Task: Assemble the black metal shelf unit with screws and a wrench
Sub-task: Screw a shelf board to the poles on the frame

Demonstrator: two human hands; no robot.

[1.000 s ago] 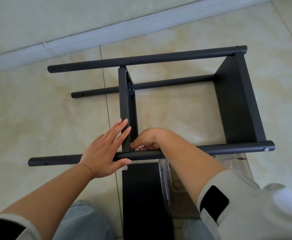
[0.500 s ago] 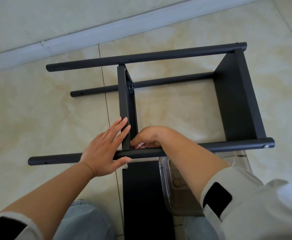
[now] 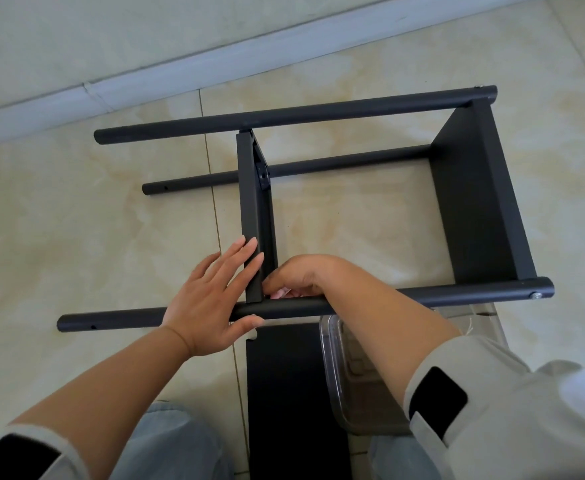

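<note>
The black shelf unit (image 3: 471, 209) lies on its side on the tiled floor (image 3: 76, 237), its poles running left to right. The left hand (image 3: 208, 299) lies flat with straight fingers (image 3: 246, 258) against the middle shelf panel (image 3: 253, 216), its thumb under the near pole (image 3: 422, 296). The right hand (image 3: 301, 275) sits just right of that panel at its joint with the pole, fingers curled; what they pinch is hidden. A loose black panel (image 3: 291, 403) and a clear plastic box (image 3: 339, 386) lie nearer the person's knees.
</note>
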